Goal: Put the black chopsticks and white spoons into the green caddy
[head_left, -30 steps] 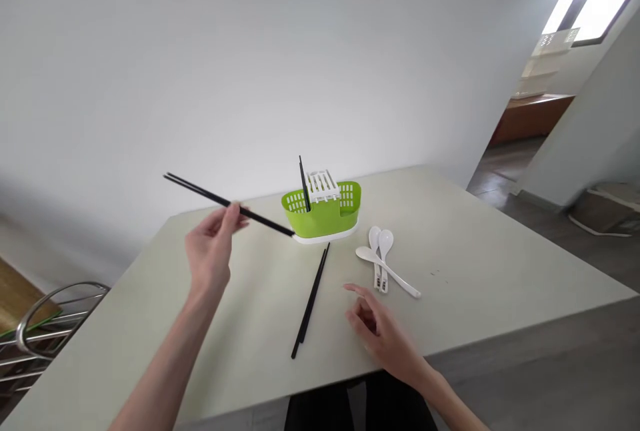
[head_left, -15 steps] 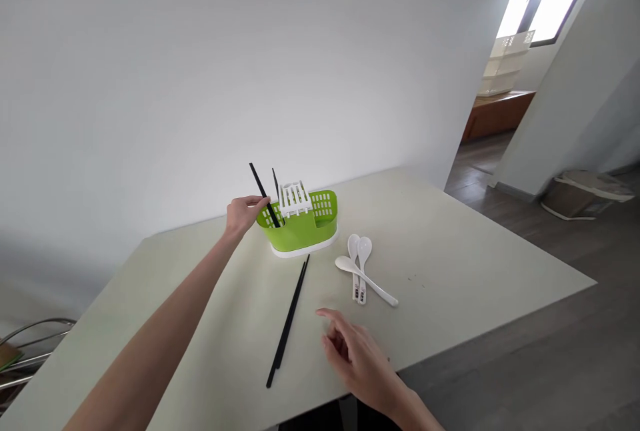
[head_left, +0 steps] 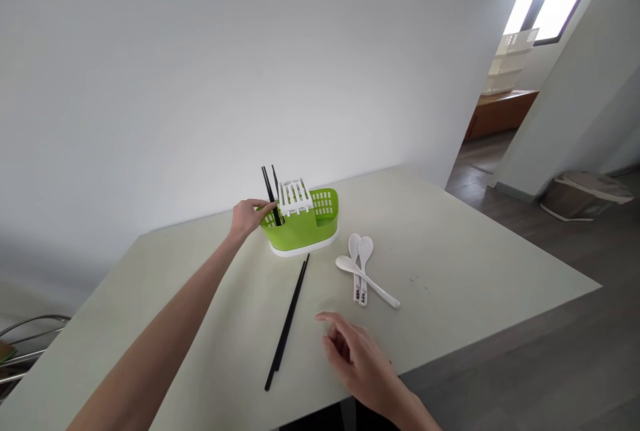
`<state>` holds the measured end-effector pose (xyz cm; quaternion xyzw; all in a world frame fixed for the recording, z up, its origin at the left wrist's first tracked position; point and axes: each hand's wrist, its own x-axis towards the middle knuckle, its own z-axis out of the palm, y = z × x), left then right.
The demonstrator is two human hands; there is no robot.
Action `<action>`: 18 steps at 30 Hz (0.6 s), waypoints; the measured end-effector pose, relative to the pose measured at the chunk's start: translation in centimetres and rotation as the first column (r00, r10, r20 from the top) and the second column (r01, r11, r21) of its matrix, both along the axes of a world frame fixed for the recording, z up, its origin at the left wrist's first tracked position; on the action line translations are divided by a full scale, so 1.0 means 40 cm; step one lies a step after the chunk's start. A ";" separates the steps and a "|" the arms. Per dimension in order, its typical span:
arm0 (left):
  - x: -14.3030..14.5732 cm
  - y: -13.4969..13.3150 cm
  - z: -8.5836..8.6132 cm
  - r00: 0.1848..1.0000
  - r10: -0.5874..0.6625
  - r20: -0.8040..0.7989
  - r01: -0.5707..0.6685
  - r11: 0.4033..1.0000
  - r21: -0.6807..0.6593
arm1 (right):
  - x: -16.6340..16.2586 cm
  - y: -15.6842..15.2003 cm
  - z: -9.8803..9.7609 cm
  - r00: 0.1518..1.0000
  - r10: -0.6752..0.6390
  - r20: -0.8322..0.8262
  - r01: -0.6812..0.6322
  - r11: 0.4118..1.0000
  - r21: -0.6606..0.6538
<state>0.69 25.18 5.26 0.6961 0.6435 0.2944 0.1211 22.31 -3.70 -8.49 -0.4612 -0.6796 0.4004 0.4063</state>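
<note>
A green cutlery basket (head_left: 300,236) with a white base and a white slatted rack (head_left: 295,197) stands against the wall side of the table. At its left end, my left hand (head_left: 249,216) pinches black chopsticks (head_left: 270,187) that stand upright inside, leaning a little left; another dark slim stick rises just beside them. My right hand (head_left: 357,361) hovers over the near table edge, its index finger stretched out and the others loosely bent, holding nothing. Left of it lies a pair of black chopsticks (head_left: 287,327). Beyond it rest white spoons (head_left: 367,281), one lying across two others.
The pale table (head_left: 450,251) meets a white wall (head_left: 350,71) at the back. A metal rack (head_left: 35,351) is at the lower left. On the floor to the right stands a covered bin (head_left: 583,196), near a wall corner.
My left hand has shifted slightly right, bringing the held chopsticks more upright and closer to the other stick in the basket. My right hand has barely moved.
</note>
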 end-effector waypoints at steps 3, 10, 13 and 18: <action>-0.015 -0.030 0.018 1.000 0.020 0.015 -0.021 0.996 0.092 | 0.000 0.000 -0.001 1.000 -0.014 0.004 0.014 1.000 -0.015; -0.070 -0.242 -0.066 0.991 0.033 0.126 -0.069 0.955 0.289 | -0.004 -0.005 -0.002 0.998 -0.056 0.008 0.057 0.998 -0.031; -0.070 -0.363 -0.156 0.978 -0.204 -0.041 0.205 0.979 0.007 | -0.004 -0.003 -0.002 0.998 -0.061 0.004 0.061 0.998 -0.030; -0.037 -0.496 -0.238 0.926 -0.316 -0.207 0.283 0.943 -0.176 | -0.003 -0.002 0.006 0.997 -0.073 0.015 0.073 0.996 -0.045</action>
